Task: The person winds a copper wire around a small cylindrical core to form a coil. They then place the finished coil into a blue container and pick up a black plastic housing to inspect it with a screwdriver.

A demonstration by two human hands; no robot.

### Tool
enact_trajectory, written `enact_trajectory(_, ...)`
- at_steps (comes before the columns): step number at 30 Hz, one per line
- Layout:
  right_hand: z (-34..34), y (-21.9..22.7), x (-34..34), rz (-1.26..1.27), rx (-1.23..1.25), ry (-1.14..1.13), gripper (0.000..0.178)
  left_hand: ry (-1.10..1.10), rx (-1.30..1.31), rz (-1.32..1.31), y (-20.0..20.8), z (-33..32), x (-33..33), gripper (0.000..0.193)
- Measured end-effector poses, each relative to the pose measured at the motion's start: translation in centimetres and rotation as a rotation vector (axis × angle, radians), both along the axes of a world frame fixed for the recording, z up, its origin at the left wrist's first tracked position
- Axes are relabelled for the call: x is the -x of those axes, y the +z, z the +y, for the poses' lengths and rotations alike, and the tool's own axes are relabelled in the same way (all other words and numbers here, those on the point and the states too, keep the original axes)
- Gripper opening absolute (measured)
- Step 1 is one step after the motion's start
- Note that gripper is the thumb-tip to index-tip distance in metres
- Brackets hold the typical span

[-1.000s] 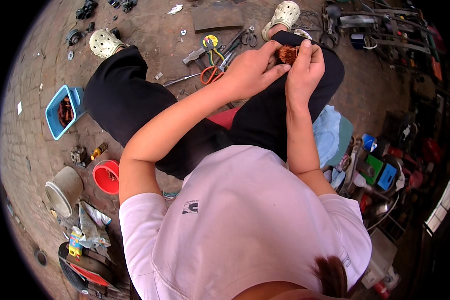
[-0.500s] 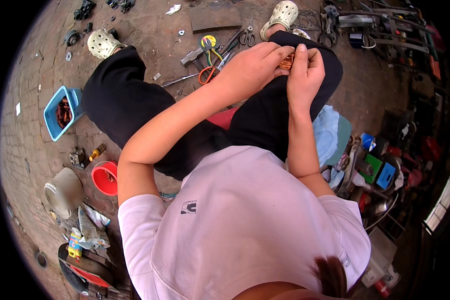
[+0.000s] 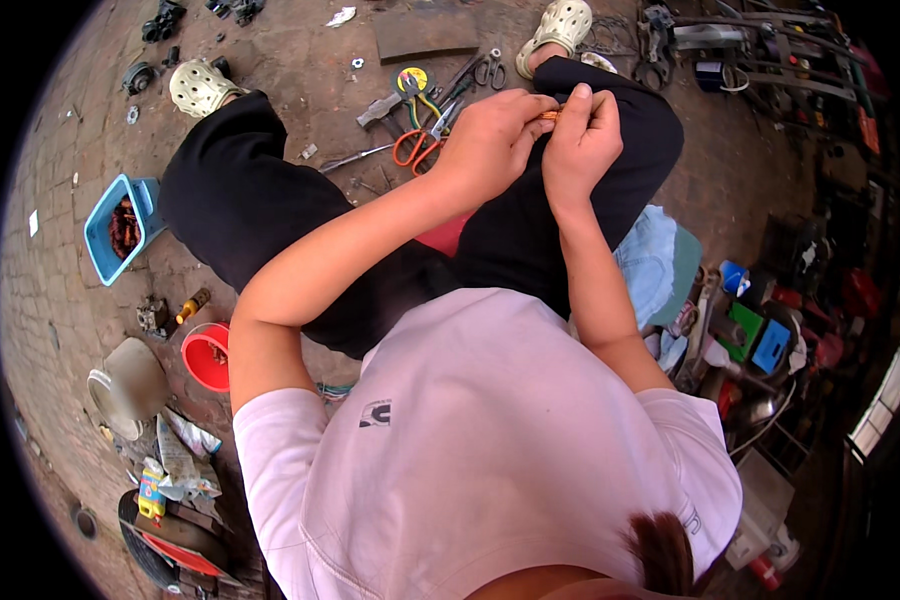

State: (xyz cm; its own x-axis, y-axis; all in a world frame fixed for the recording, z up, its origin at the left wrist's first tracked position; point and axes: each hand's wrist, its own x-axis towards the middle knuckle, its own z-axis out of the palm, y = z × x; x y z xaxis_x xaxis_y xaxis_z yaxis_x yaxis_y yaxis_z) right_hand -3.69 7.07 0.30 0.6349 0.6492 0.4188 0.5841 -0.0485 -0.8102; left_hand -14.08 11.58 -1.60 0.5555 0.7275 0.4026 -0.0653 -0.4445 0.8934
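Pinching from both sides, the left hand and the right hand meet over the right knee, and between their fingertips sits a small orange-brown piece, most likely a bit of copper wire or coil, though too little of it shows to be sure. Only a sliver is visible, lying in the gap where the two thumbs and forefingers come together. What shows of it runs roughly sideways, from one hand across to the other, so each hand has an end. Both hands are closed narrow on it, fingers curled, none spread. Neither hand is clearly nearer; the left covers more of it from above, and the right thumb stands upright just beside it.

Taking the knee as the landmark: orange-handled scissors lie on the ground just to its left, with pliers and other loose tools a little beyond them. Farther left of the knee, well apart, is a blue tray with dark reddish coils in it. Nearer the person's body and left of the knee stands a red cup.
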Motion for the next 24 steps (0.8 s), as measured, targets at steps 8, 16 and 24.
enact_trajectory(8, -0.7, 0.0, -2.8, 0.074, 0.175, 0.258, 0.047, -0.073, -0.027, 0.093, -1.1, 1.4, 0.7, 0.02)
enact_trajectory(16, -1.1, 0.7, -2.9, -0.142, 0.231, 0.33, 0.039, -0.142, -0.039, 0.038, -0.2, 1.6, 1.0, 0.02)
enact_trajectory(24, -1.7, 0.7, -1.9, -0.118, 0.099, 0.319, 0.033, -0.259, 0.162, 0.009, 0.8, 0.8, 1.5, 0.016)
